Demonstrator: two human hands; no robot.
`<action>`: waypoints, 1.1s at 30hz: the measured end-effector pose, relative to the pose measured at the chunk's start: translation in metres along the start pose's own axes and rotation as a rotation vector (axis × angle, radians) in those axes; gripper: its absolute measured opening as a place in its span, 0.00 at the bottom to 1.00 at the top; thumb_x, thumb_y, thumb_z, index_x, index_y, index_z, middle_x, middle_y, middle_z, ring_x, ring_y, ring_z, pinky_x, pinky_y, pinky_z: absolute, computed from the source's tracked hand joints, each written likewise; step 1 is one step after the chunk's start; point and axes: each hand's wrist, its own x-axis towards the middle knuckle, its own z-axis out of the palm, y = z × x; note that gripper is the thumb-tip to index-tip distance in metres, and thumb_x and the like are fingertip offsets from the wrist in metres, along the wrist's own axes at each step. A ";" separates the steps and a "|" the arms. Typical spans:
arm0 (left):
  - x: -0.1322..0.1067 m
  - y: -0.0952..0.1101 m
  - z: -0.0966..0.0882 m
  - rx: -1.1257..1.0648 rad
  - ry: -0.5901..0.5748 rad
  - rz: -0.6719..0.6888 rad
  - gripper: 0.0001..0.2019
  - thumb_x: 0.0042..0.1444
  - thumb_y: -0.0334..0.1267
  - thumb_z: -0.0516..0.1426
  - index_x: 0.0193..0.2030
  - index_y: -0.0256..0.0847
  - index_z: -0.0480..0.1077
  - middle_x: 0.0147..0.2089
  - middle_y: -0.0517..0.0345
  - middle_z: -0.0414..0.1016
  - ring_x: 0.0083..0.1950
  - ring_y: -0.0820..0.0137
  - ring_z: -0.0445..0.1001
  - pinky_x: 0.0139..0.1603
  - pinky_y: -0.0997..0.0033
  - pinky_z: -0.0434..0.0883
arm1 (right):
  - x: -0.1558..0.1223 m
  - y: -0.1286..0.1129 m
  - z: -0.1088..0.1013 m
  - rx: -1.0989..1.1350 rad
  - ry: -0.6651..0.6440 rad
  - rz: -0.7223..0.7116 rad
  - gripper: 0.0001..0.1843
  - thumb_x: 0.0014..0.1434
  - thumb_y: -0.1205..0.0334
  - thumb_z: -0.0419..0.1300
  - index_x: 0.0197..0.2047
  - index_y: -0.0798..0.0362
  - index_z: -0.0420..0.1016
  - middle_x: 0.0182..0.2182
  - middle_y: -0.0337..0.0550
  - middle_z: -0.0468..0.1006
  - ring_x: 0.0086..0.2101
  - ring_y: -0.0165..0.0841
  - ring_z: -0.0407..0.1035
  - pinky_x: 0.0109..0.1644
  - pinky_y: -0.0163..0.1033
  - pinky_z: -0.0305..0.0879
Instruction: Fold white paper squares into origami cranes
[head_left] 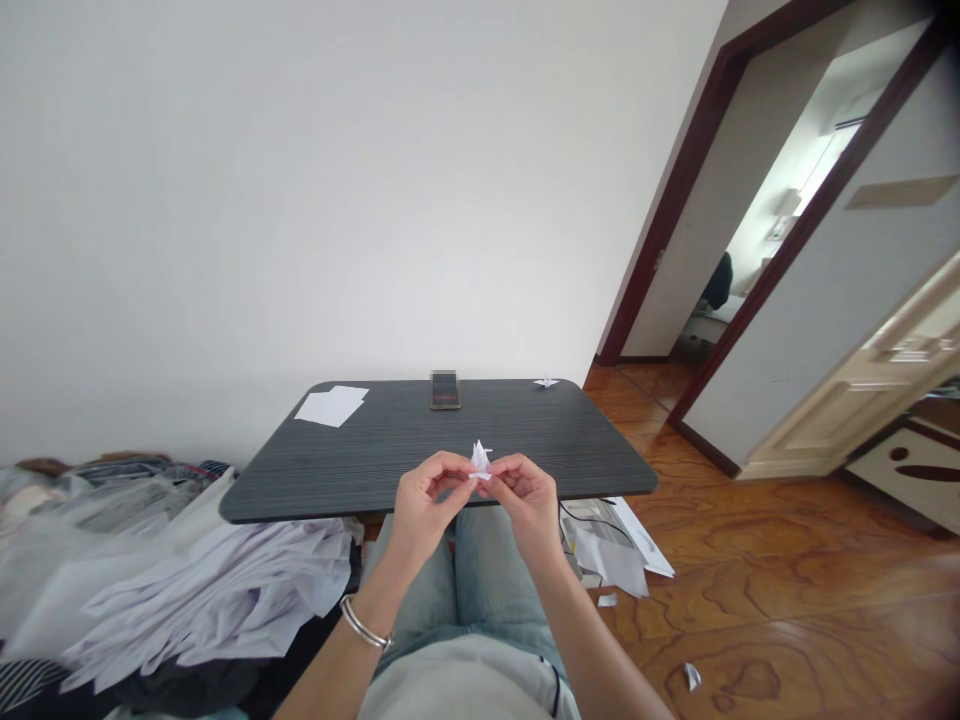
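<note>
Both hands meet over the near edge of a dark grey table [375, 450], pinching a small folded white paper figure [480, 458] between them. My left hand [427, 500], with a silver bracelet on its wrist, grips the figure's left side with thumb and fingertips. My right hand [529, 495] grips its right side the same way. Pointed flaps of the paper stick up above my fingers. My jeans-covered legs show below the hands.
White paper sheets [331, 405] lie at the table's far left, a phone [445, 389] at far centre, a small folded paper figure [546, 382] at far right. Crumpled white papers [217, 590] pile left of me; paper scraps [611, 550] lie on the wooden floor. An open doorway stands right.
</note>
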 end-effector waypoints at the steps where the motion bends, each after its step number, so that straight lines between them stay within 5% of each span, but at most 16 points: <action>1: 0.000 0.000 -0.001 0.003 0.000 -0.007 0.02 0.44 0.30 0.62 0.27 0.37 0.74 0.31 0.57 0.74 0.32 0.71 0.73 0.35 0.73 0.72 | 0.001 0.000 0.000 0.002 -0.008 0.011 0.07 0.44 0.62 0.68 0.27 0.53 0.74 0.22 0.38 0.77 0.24 0.29 0.71 0.30 0.35 0.69; 13: 0.003 -0.004 -0.007 0.029 0.035 -0.035 0.02 0.43 0.31 0.62 0.23 0.37 0.75 0.33 0.53 0.76 0.34 0.68 0.74 0.36 0.72 0.72 | 0.002 -0.001 -0.004 -0.024 -0.069 0.031 0.06 0.50 0.58 0.63 0.30 0.51 0.76 0.26 0.39 0.76 0.27 0.30 0.71 0.32 0.36 0.71; 21: 0.003 0.002 -0.005 0.170 0.049 0.035 0.06 0.46 0.29 0.59 0.23 0.40 0.76 0.32 0.54 0.76 0.34 0.69 0.74 0.34 0.74 0.71 | 0.004 -0.002 0.000 -0.012 -0.025 0.083 0.11 0.43 0.60 0.69 0.31 0.54 0.76 0.26 0.40 0.78 0.26 0.30 0.72 0.30 0.35 0.71; 27: 0.000 0.004 -0.002 -0.002 -0.035 -0.023 0.01 0.47 0.31 0.60 0.28 0.38 0.70 0.36 0.53 0.74 0.38 0.68 0.74 0.40 0.70 0.72 | 0.004 0.000 -0.001 -0.036 0.073 0.048 0.11 0.43 0.59 0.69 0.30 0.54 0.76 0.23 0.39 0.78 0.23 0.29 0.71 0.27 0.35 0.71; 33: -0.002 0.001 -0.001 -0.034 0.019 0.012 0.07 0.46 0.31 0.61 0.33 0.38 0.68 0.35 0.55 0.74 0.37 0.70 0.74 0.39 0.73 0.71 | 0.002 -0.002 0.001 -0.041 0.078 0.039 0.09 0.45 0.59 0.68 0.30 0.53 0.76 0.24 0.40 0.78 0.25 0.30 0.71 0.29 0.35 0.70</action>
